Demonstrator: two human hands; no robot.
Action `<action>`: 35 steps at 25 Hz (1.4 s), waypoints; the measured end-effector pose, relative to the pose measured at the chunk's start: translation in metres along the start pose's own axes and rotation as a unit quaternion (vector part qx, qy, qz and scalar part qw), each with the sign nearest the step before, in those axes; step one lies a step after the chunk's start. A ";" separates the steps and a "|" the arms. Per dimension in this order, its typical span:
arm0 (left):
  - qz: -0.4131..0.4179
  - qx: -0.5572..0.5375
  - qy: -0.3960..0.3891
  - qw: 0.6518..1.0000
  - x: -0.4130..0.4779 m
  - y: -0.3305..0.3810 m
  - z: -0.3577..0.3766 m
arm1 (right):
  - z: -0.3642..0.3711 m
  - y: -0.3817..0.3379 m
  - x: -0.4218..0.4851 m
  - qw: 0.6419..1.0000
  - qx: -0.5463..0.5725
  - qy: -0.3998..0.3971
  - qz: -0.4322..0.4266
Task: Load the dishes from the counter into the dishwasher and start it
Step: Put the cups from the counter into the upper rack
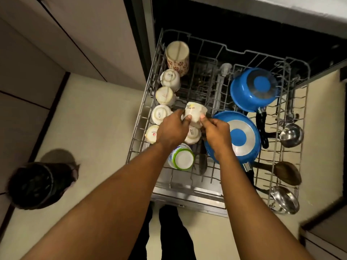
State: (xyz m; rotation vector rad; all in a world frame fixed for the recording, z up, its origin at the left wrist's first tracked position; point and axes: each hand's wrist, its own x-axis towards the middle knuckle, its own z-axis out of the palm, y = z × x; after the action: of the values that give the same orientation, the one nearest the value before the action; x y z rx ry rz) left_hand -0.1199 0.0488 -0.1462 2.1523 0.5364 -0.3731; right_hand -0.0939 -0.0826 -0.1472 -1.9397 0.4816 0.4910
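I am holding a white cup (195, 111) mouth-down over the dishwasher rack (142, 109), so that it will drain like the row of upturned cups (161, 114) standing along the rack's left edge. The cup is sitting just inside that row, near the rack's middle, between the row and the blue pan (238, 137) lying face-down toward the front right. Whether its rim is touching the wires I cannot tell. My left hand (174, 128) is curling round the cup's left side, thumb on the near wall, and my right hand (216, 132) is pinching its right side. Both forearms are reaching forward and down, wrists converging on the cup. In my judgement, two hands are steadying it into a tight gap.
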 end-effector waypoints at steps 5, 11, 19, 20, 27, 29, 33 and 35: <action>0.011 0.046 -0.054 0.997 0.030 -0.009 0.003 | 0.002 0.000 0.025 0.999 0.000 -0.025 0.023; 0.025 0.104 -0.027 0.994 0.059 -0.006 0.015 | 0.005 0.004 0.051 0.996 -0.085 0.003 -0.023; -0.021 0.083 0.008 0.996 0.071 -0.006 0.024 | 0.018 0.006 0.072 0.966 -0.249 0.065 0.005; -0.018 0.079 0.013 0.997 0.072 -0.005 0.025 | 0.019 0.005 0.074 0.964 -0.259 0.063 0.009; -0.030 0.112 0.025 0.993 0.074 0.003 0.028 | 0.016 -0.005 0.070 0.946 -0.316 0.076 0.011; -0.033 0.119 0.024 0.992 0.073 0.006 0.027 | 0.015 -0.005 0.069 0.943 -0.323 0.079 0.014; -0.024 0.159 0.018 0.987 0.067 0.011 0.023 | 0.015 0.001 0.075 0.951 -0.303 0.071 0.005; -0.009 0.182 0.019 0.983 0.059 0.011 0.021 | 0.014 0.003 0.072 0.953 -0.295 0.069 -0.010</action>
State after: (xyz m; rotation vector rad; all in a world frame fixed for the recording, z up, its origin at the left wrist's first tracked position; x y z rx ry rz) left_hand -0.0650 0.0405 -0.1770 2.5114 0.5407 -0.4708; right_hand -0.0369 -0.0796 -0.1937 -2.5644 0.4336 0.5271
